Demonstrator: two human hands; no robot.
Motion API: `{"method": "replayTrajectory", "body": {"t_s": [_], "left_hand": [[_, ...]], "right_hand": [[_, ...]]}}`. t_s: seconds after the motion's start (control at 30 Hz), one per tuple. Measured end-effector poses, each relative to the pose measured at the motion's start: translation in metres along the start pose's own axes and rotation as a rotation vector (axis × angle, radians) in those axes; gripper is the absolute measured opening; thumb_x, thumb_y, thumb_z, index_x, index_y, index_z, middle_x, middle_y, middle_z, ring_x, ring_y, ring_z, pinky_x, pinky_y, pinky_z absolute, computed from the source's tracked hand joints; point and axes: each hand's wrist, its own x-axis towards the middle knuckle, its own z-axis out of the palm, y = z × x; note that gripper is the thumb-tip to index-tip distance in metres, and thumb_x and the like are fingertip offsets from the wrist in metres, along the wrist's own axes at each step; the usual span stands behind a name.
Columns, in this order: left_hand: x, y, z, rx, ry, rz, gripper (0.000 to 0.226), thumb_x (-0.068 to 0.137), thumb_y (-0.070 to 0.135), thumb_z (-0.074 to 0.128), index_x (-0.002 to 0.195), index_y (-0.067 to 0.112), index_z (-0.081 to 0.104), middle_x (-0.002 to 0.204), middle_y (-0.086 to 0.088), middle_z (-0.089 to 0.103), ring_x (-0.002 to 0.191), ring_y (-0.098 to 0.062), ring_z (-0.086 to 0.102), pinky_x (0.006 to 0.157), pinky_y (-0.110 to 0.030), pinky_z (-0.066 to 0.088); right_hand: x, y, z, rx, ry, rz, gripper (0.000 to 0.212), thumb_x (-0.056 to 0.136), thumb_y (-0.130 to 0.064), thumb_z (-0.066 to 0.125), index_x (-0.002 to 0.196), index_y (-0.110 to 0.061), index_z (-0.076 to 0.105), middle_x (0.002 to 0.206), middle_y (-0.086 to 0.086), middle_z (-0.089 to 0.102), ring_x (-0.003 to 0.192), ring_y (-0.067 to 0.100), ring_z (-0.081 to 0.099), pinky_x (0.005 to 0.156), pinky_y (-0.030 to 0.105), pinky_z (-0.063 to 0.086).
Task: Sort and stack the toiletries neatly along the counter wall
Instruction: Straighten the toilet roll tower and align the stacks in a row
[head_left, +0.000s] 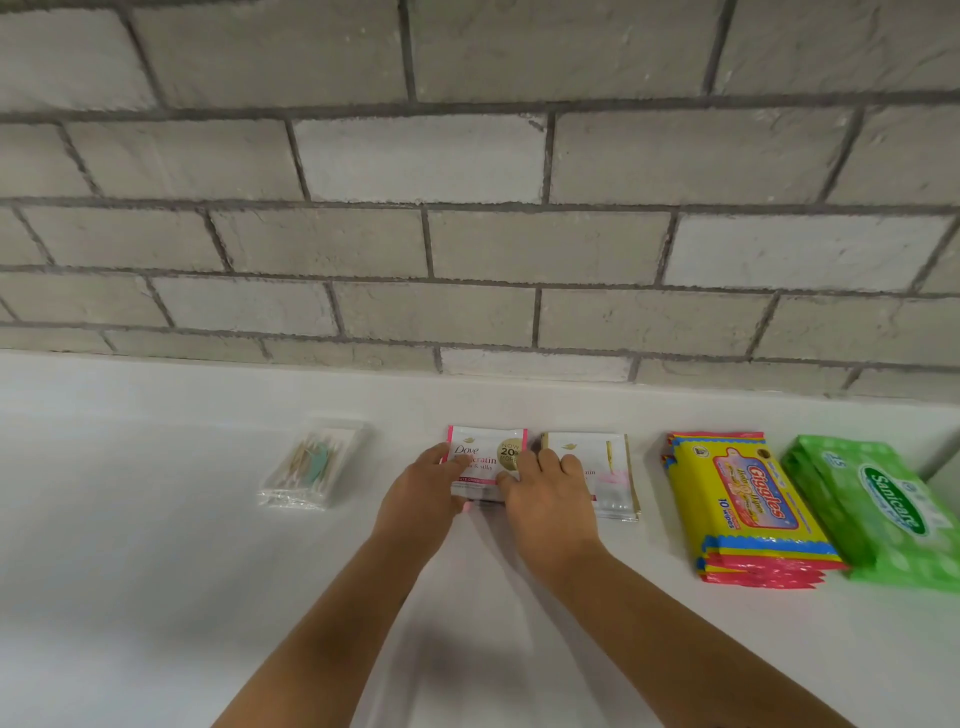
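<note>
Grey brick wall (467, 156) fills the top of the view, and below it runs the white table (156, 597), with the toiletries lined up in a row near the wall. Far right, the green wipes (878, 509) lie flat in a stack, running off the edge of the view. Just beside them on the left, touching or nearly so, sits the yellow wipes stack (748, 506), several packs piled with their pink crimped ends showing at the near side. Further left, a small gap, then the gold sachets (608, 467), partly covered by the right hand (550, 499). That hand lies across the gap between the two sachet piles, fingers bent down onto the pink sachets (485, 457) and the gold ones alike. The left hand (421, 493) comes in from the other side, fingers curled around the pink pile's left edge, so both hands hold the pink sachets between them, flat on the table. Well apart to the left lies a clear pack of cotton buds (311, 462), untouched.
</note>
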Motion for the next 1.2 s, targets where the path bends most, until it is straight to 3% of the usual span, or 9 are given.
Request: {"method": "replayTrajectory", "body": {"t_s": [0.1, 0.23, 0.4, 0.5, 0.63, 0.8, 0.87, 1.03, 1.2], "left_hand": [[-0.002, 0.001, -0.001, 0.016, 0.003, -0.012, 0.057, 0.084, 0.023, 0.066, 0.137, 0.025, 0.046, 0.146, 0.008, 0.038, 0.125, -0.014, 0.047, 0.097, -0.030, 0.045], [-0.006, 0.001, -0.007, -0.034, 0.018, -0.019, 0.064, 0.081, 0.026, 0.069, 0.139, 0.021, 0.044, 0.144, 0.004, 0.042, 0.126, -0.015, 0.046, 0.098, -0.031, 0.045], [-0.016, -0.009, -0.030, -0.118, 0.164, -0.035, 0.044, 0.091, 0.020, 0.058, 0.134, 0.017, 0.050, 0.140, 0.000, 0.049, 0.129, -0.014, 0.045, 0.106, -0.023, 0.033], [-0.017, -0.030, -0.050, -0.116, 0.284, -0.098, 0.038, 0.092, 0.017, 0.055, 0.130, 0.018, 0.054, 0.136, -0.001, 0.054, 0.125, -0.015, 0.051, 0.105, -0.020, 0.032], [-0.016, -0.065, -0.080, -0.137, 0.334, -0.268, 0.037, 0.094, 0.012, 0.048, 0.131, 0.017, 0.053, 0.134, -0.005, 0.056, 0.123, -0.022, 0.052, 0.104, -0.026, 0.036], [-0.006, -0.115, -0.088, -0.130, 0.202, -0.508, 0.042, 0.095, 0.012, 0.044, 0.136, 0.008, 0.045, 0.138, -0.011, 0.051, 0.128, -0.027, 0.046, 0.105, -0.029, 0.032], [-0.001, -0.124, -0.088, -0.091, 0.132, -0.556, 0.043, 0.095, 0.014, 0.043, 0.137, 0.006, 0.044, 0.141, -0.012, 0.048, 0.131, -0.028, 0.042, 0.107, -0.030, 0.030], [0.003, -0.126, -0.087, -0.076, 0.036, -0.604, 0.042, 0.095, 0.014, 0.040, 0.135, 0.003, 0.047, 0.138, -0.014, 0.050, 0.128, -0.029, 0.046, 0.103, -0.031, 0.034], [0.005, -0.131, -0.085, -0.088, 0.034, -0.599, 0.040, 0.093, 0.016, 0.043, 0.129, 0.001, 0.052, 0.133, -0.017, 0.054, 0.124, -0.031, 0.049, 0.101, -0.034, 0.038]], "right_hand": [[0.002, -0.003, 0.003, 0.002, 0.026, 0.015, 0.031, 0.092, -0.024, 0.047, 0.118, -0.011, 0.057, 0.116, 0.014, 0.052, 0.108, 0.032, 0.047, 0.093, 0.042, 0.035], [0.006, -0.008, 0.012, 0.051, 0.135, 0.107, 0.030, 0.055, -0.045, 0.081, 0.065, -0.019, 0.071, 0.067, 0.006, 0.061, 0.062, 0.026, 0.057, 0.059, 0.037, 0.048], [0.007, -0.028, -0.004, 0.274, 0.242, 0.106, 0.031, 0.072, -0.038, 0.068, 0.099, -0.023, 0.070, 0.092, 0.002, 0.064, 0.087, 0.025, 0.062, 0.082, 0.041, 0.049], [0.014, -0.048, -0.017, 0.629, 0.088, 0.059, 0.045, 0.088, -0.030, 0.051, 0.132, -0.029, 0.050, 0.125, -0.001, 0.054, 0.115, 0.021, 0.052, 0.101, 0.035, 0.038], [0.029, -0.083, -0.019, 1.069, -0.120, 0.055, 0.056, 0.088, -0.026, 0.057, 0.141, -0.031, 0.040, 0.144, -0.004, 0.043, 0.127, 0.016, 0.045, 0.106, 0.026, 0.035], [0.049, -0.115, -0.023, 1.515, -0.421, 0.219, 0.069, 0.089, -0.010, 0.053, 0.148, -0.029, 0.022, 0.135, 0.001, 0.044, 0.068, 0.014, 0.058, 0.061, 0.024, 0.047], [0.057, -0.124, -0.021, 1.547, -0.469, 0.223, 0.070, 0.090, -0.009, 0.050, 0.149, -0.027, 0.017, 0.135, 0.004, 0.044, 0.066, 0.015, 0.057, 0.061, 0.025, 0.047], [0.070, -0.138, -0.014, 1.626, -0.515, 0.220, 0.035, 0.090, -0.009, 0.046, 0.123, -0.021, 0.041, 0.119, 0.011, 0.056, 0.062, 0.018, 0.057, 0.053, 0.028, 0.046], [0.078, -0.144, -0.008, 1.690, -0.519, 0.189, 0.039, 0.090, -0.008, 0.044, 0.127, -0.022, 0.042, 0.103, 0.002, 0.056, 0.064, 0.019, 0.060, 0.054, 0.028, 0.048]]}}
